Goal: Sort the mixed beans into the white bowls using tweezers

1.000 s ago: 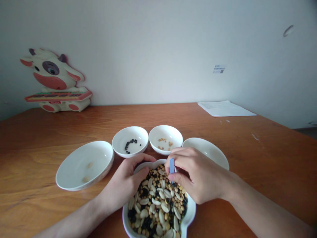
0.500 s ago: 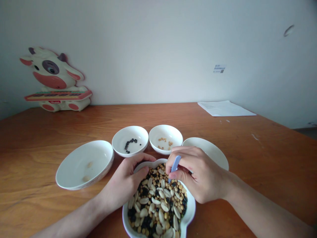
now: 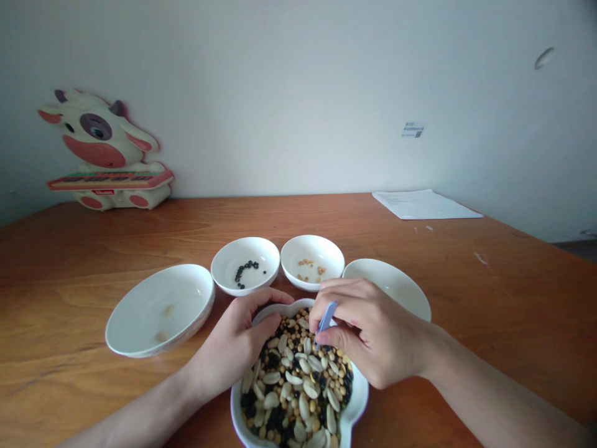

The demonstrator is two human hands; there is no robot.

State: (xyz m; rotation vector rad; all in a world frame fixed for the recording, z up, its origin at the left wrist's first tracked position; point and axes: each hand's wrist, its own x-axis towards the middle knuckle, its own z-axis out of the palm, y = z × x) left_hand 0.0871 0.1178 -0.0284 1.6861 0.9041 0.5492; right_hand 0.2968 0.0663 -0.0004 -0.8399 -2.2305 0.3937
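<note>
1. Pale wall point(image 3: 280, 93) behind everything.
2. Brown wooden surface point(image 3: 504, 311) meeting it.
3. Cow-shaped toy keyboard point(image 3: 109, 158), back left; white paper point(image 3: 426, 205), back right.
4. Lobed white dish point(image 3: 359, 398) of mixed beans, near centre; four white bowls point(image 3: 135, 311) beyond.
5. Left hand point(image 3: 239, 335): grip grasping the dish's rim.
6. Right hand point(image 3: 375, 330): grip pinching a blue tool point(image 3: 327, 316) above the beans.
7. Printed wall label point(image 3: 413, 129).

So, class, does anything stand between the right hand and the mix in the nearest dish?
Nothing visible blocks the right hand; only its blue tool points down at the mix. The left hand holds the dish's left side.
</note>
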